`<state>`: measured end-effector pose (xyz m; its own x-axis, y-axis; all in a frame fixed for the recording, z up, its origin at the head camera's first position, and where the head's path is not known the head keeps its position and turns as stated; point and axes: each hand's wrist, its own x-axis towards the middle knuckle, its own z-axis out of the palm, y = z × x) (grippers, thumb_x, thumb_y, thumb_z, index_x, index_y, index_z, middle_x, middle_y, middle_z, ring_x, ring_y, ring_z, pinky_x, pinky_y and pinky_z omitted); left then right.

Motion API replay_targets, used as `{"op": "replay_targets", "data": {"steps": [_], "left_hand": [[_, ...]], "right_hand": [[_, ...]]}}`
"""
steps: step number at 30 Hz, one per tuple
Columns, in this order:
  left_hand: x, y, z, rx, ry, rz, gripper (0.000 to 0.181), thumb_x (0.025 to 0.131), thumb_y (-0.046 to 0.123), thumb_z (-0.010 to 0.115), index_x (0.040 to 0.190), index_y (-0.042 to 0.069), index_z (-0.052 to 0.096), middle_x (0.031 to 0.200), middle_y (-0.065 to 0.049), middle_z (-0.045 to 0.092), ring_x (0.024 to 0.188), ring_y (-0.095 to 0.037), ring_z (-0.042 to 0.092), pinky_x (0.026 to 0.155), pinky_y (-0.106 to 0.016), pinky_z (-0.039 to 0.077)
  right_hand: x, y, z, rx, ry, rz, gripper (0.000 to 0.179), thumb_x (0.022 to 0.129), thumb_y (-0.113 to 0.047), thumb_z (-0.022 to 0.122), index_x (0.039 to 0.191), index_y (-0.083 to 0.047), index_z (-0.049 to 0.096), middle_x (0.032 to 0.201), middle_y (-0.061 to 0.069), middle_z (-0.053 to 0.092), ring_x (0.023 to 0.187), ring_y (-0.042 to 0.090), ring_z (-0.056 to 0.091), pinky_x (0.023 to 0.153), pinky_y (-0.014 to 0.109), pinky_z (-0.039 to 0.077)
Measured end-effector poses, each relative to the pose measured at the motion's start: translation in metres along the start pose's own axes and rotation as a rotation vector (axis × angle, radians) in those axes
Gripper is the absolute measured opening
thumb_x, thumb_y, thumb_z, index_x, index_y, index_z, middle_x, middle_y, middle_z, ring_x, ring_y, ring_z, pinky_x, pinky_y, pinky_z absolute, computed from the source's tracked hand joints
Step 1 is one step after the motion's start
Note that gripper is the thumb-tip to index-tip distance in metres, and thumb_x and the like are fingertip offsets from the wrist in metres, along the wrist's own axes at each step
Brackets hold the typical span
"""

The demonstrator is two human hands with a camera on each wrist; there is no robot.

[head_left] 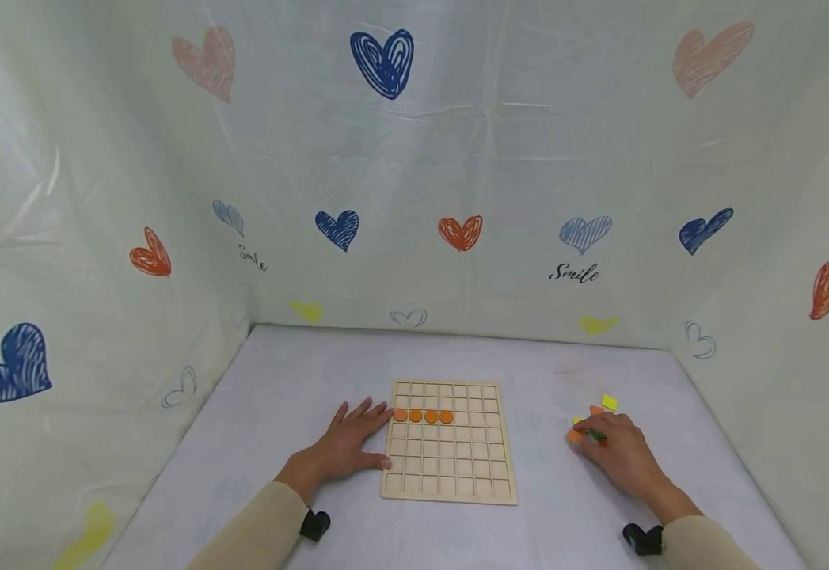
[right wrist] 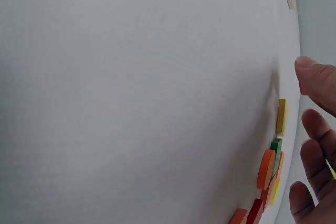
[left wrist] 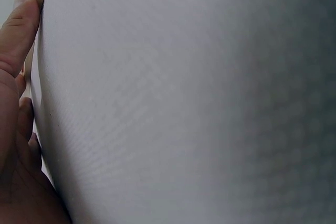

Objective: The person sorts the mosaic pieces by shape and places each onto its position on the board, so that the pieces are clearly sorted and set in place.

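Note:
My left hand [head_left: 346,445] lies spread at the left side of a wooden grid board [head_left: 450,500], with fingertips and thumb at its edge. In the left wrist view, the thumb [left wrist: 20,35] touches the board's side. Several orange discs [head_left: 431,416] sit in a row in the third line of squares from the top, starting at the left. My right hand [head_left: 622,455] is over the loose pieces on the right, pinching an orange piece [head_left: 574,436] between thumb and index finger. In the right wrist view, the index finger is hidden behind the thumb and the other fingers are loosely bent.
Around the right hand lie a yellow square [head_left: 610,402], an orange piece [head_left: 596,410] and a green piece [right wrist: 276,153]. A red piece [right wrist: 255,212] shows in the right wrist view. A heart-printed curtain [head_left: 500,174] surrounds the white table [head_left: 300,356] at the back and sides.

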<state>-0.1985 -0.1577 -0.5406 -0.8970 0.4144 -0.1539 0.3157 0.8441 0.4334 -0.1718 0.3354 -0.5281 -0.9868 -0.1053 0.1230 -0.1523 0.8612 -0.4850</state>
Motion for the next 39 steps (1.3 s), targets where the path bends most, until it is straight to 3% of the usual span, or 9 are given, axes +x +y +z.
{"op": "replay_targets", "data": {"steps": [3, 8, 14, 26, 39], "left_hand": [[0.000, -0.001, 0.000, 0.001, 0.000, 0.002, 0.094, 0.087, 0.060, 0.079, 0.164, 0.024, 0.040, 0.172, -0.001, 0.035, 0.164, -0.031, 0.017, 0.133, -0.061, 0.003], [-0.001, -0.001, 0.000, -0.010, -0.006, 0.000, 0.093, 0.087, 0.059, 0.079, 0.164, 0.024, 0.040, 0.173, 0.000, 0.034, 0.164, -0.031, 0.016, 0.133, -0.061, 0.002], [0.000, 0.001, -0.001, -0.025, -0.012, -0.005, 0.093, 0.087, 0.059, 0.080, 0.164, 0.025, 0.040, 0.173, 0.000, 0.034, 0.165, -0.031, 0.015, 0.133, -0.060, 0.001], [0.000, 0.001, -0.001, -0.012, -0.010, -0.005, 0.093, 0.087, 0.058, 0.079, 0.165, 0.024, 0.039, 0.173, 0.000, 0.034, 0.165, -0.031, 0.015, 0.133, -0.061, 0.001], [0.002, -0.001, 0.000, 0.000, -0.010, 0.003, 0.093, 0.088, 0.059, 0.079, 0.165, 0.024, 0.039, 0.173, -0.001, 0.034, 0.165, -0.031, 0.016, 0.133, -0.062, 0.003]], "right_hand": [[0.004, -0.006, -0.001, 0.034, 0.004, 0.029, 0.028, 0.098, -0.033, 0.077, 0.117, -0.014, 0.078, 0.127, 0.018, 0.074, 0.121, 0.041, 0.065, 0.099, 0.060, 0.051], [0.008, -0.016, 0.000, 0.063, 0.009, 0.090, 0.033, 0.099, -0.032, 0.075, 0.125, -0.010, 0.074, 0.111, 0.005, 0.077, 0.096, 0.021, 0.069, 0.081, 0.037, 0.056], [0.012, -0.020, 0.002, 0.132, 0.057, 0.121, 0.034, 0.099, -0.030, 0.076, 0.125, -0.009, 0.074, 0.107, 0.004, 0.075, 0.091, 0.016, 0.061, 0.071, 0.023, 0.051], [0.024, -0.031, 0.004, 0.243, 0.078, 0.119, 0.039, 0.099, -0.034, 0.077, 0.128, -0.008, 0.075, 0.106, 0.003, 0.076, 0.092, 0.015, 0.060, 0.072, 0.019, 0.054], [0.039, -0.053, 0.012, 0.350, 0.023, 0.096, 0.037, 0.097, -0.031, 0.079, 0.128, -0.012, 0.076, 0.108, 0.003, 0.076, 0.094, 0.018, 0.062, 0.072, 0.020, 0.055]]}}
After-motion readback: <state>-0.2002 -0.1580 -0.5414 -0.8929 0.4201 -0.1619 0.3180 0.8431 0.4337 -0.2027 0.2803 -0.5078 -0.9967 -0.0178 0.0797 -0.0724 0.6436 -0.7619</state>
